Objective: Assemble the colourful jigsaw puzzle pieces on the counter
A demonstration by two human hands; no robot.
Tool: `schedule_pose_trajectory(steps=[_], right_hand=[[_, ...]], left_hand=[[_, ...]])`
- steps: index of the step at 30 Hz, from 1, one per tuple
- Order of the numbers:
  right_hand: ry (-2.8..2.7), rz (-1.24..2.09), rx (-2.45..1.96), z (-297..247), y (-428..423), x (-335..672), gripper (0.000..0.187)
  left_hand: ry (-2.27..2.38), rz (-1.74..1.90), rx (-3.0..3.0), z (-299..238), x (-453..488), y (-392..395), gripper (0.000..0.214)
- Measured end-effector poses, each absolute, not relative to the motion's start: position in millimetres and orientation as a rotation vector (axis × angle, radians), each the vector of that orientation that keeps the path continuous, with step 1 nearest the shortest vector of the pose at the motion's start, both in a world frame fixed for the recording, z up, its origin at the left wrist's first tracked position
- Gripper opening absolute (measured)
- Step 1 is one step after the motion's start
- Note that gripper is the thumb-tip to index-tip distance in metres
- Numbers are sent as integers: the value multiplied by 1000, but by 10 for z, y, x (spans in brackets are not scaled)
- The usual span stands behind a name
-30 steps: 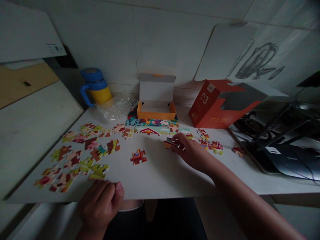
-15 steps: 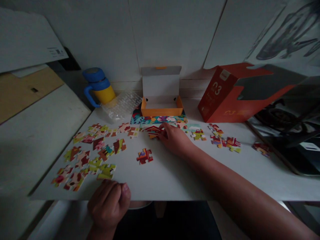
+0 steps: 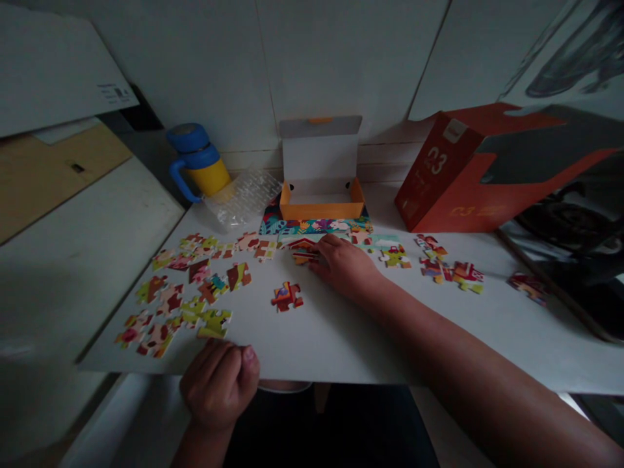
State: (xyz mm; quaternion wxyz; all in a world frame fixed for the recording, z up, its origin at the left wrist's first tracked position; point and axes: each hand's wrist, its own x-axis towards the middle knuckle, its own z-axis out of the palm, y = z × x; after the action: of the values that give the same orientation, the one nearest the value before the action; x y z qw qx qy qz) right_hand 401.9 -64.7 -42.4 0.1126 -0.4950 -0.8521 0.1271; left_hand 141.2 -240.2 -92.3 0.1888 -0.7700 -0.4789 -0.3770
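Observation:
My right hand (image 3: 348, 270) reaches to the middle of the white table, its thumb and fingers closed at the right edge of a red-roofed jigsaw puzzle piece (image 3: 302, 252). That piece lies in front of the orange box, partly covered by the fingertips. Nearer to me, a single red and purple puzzle piece (image 3: 286, 296) lies apart. My left hand (image 3: 220, 383) is a fist at the table's front edge, with nothing visible in it. Just beyond it is a green puzzle piece (image 3: 214, 322), at the near end of a spread of several farm-animal pieces (image 3: 170, 299).
An open orange box (image 3: 322, 211) stands at the back on a colourful printed sheet (image 3: 312, 227). Crumpled clear plastic (image 3: 244, 198) and a blue-yellow flask (image 3: 207, 169) are left of it. At right are a large red box (image 3: 453, 182), several puzzle pieces (image 3: 436, 266) and a black stove (image 3: 575, 279).
The view has shifted slightly. My right hand stays at the red-roofed piece, its fingers a little lower and flatter over it. My left fist keeps its shape at the table edge.

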Motion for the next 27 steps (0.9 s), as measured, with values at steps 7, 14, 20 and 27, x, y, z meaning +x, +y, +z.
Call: schedule_pose_trajectory(steps=[7, 14, 20, 27], right_hand=[[-2526, 344, -1355, -524, -617, 4041, 37], [-2583, 331, -1255, -524, -632, 4035, 36], [-2636, 265, -1230, -493, -657, 4024, 39], [-2628, 284, -1245, -482, -675, 4032, 39]], left_hand=[[-1360, -1065, -2193, -974, 1383, -2410, 40], [-1373, -1058, -2174, -999, 1379, -2419, 40], [-1378, -1061, -2162, -966, 1392, -2420, 41], [-1393, -1049, -2162, -966, 1390, -2421, 38]])
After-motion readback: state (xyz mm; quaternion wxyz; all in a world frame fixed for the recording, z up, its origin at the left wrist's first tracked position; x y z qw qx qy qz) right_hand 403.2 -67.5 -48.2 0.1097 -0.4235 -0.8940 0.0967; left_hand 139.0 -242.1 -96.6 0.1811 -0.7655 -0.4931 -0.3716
